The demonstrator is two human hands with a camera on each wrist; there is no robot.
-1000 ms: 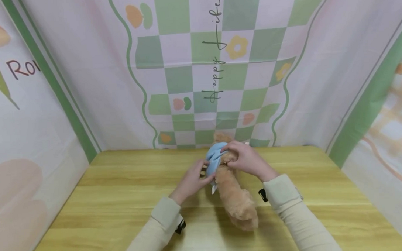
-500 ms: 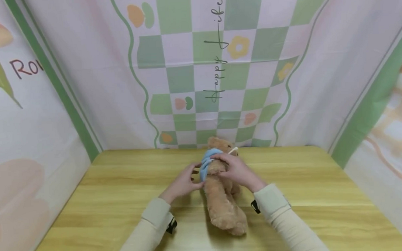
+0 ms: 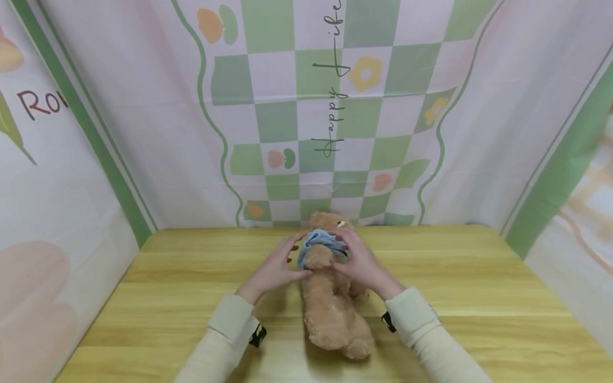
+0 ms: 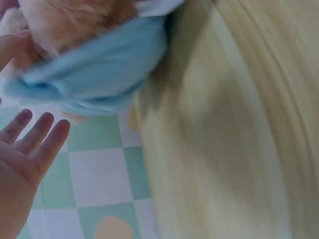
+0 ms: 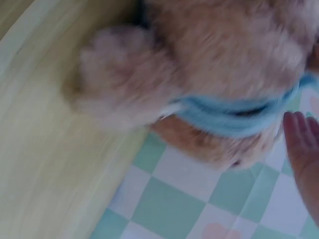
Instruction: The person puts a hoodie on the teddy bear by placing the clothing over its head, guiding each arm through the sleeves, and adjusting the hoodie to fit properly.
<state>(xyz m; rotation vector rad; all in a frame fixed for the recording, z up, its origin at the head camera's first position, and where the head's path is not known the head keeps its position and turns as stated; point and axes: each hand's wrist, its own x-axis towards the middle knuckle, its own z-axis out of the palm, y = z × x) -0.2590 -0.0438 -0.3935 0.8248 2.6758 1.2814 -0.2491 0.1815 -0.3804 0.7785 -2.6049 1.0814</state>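
Observation:
A light-brown plush bear (image 3: 327, 320) lies on the wooden table, its feet towards me and its head at the back edge. A light-blue knitted garment (image 3: 319, 239) is bunched round its upper body. My left hand (image 3: 275, 271) is at the bear's left side in the head view, thumb on the fur. In the left wrist view the left fingers (image 4: 49, 139) are spread and stand off the blue cloth (image 4: 109, 64). At the other side is my right hand (image 3: 362, 263). Its fingers (image 5: 303, 139) look straight in the right wrist view, beside the cloth; whether they touch it is unclear.
The wooden table (image 3: 188, 286) ends at a hanging checked green-and-white cloth (image 3: 311, 123) behind the bear. More printed cloth hangs at the left (image 3: 54, 211) and right sides.
The bear has turned and shifted left, so its belly faces up more and both legs show. Both hands have moved left with it, the right hand now opposite the left.

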